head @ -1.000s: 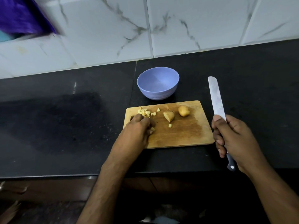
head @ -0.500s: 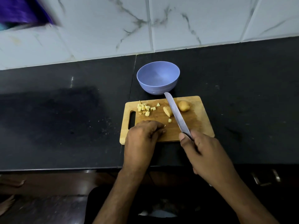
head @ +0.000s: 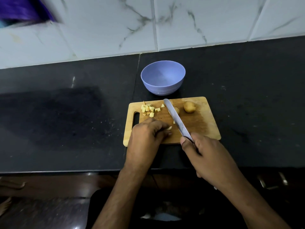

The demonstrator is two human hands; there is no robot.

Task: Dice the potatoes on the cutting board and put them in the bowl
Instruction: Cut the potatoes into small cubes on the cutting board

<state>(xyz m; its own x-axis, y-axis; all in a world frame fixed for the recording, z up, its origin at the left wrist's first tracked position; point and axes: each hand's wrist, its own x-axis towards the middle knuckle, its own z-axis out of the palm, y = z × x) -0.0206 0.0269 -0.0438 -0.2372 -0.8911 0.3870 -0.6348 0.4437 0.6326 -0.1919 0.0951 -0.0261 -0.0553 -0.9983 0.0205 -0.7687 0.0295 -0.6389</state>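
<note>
Knife (head: 177, 120) shifted left, bowl (head: 162, 80) holds nothing, dice (head: 149, 109) on board (head: 206, 124)

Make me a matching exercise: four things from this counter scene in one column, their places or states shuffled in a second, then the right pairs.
1. bowl
2. knife
3. diced pieces
4. whole potato

a. gripped by the right hand
b. heaped near the cutting board handle slot
c. behind the board, nothing visible inside
d. uncut, at the board's far right

Pairs: 1-c, 2-a, 3-b, 4-d
</note>
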